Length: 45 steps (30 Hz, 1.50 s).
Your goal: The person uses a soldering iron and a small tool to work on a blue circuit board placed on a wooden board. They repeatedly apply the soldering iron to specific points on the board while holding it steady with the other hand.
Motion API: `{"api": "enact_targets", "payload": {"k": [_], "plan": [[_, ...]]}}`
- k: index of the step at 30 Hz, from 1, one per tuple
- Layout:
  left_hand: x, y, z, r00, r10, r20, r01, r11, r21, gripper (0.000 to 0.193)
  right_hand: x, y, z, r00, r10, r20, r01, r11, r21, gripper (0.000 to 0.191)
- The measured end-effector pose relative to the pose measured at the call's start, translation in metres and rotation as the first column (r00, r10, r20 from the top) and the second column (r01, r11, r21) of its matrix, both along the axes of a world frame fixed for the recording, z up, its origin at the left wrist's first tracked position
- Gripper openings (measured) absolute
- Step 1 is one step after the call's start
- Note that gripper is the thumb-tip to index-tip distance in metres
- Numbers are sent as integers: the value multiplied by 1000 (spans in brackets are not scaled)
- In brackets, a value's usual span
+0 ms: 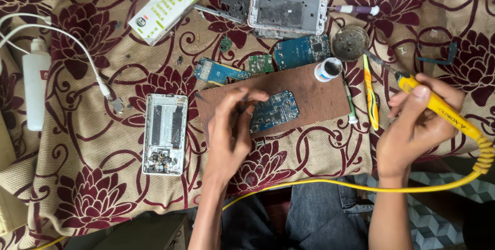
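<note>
Flowered cloth covers your desk. Your left hand (232,126) pinches a thin tool on the blue circuit board (274,110); your right hand (417,121) grips the yellow soldering iron (438,106) — tip beside the tin (349,42) — cloth could scorch.

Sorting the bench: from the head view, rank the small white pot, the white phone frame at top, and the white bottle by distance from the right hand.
From right hand:
1. Small white pot, on the board's right corner.
2. White phone frame, top centre.
3. White bottle, far left.
</note>
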<state>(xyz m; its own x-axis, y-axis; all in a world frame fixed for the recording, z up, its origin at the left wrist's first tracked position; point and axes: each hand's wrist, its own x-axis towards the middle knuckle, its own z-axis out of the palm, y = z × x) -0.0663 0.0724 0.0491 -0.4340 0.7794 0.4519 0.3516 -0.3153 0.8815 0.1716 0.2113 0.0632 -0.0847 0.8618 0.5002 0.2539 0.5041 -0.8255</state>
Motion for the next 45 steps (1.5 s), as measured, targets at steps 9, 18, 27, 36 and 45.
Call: {"api": "enact_targets", "payload": {"k": [9,18,27,36,45], "plan": [[36,57,39,994,-32,-107,21,994,-104,101,-13,9,4,995,-26,99,28,999,-19,12],[53,121,23,944,24,-328,-135,937,-322,83,-12,11,-1,993,-10,115,12,1000,-10,11],[-105,29,-10,815,427,-393,-494,865,-85,57,-5,13,-10,997,-12,81,16,999,-47,11],[-135,-15,-34,673,560,-483,-713,664,-223,70,-11,10,-11,997,28,68,-24,998,-60,13],[-12,48,31,812,456,-364,-537,829,-159,48,-6,8,-11,997,61,51,-57,995,-79,12]]}}
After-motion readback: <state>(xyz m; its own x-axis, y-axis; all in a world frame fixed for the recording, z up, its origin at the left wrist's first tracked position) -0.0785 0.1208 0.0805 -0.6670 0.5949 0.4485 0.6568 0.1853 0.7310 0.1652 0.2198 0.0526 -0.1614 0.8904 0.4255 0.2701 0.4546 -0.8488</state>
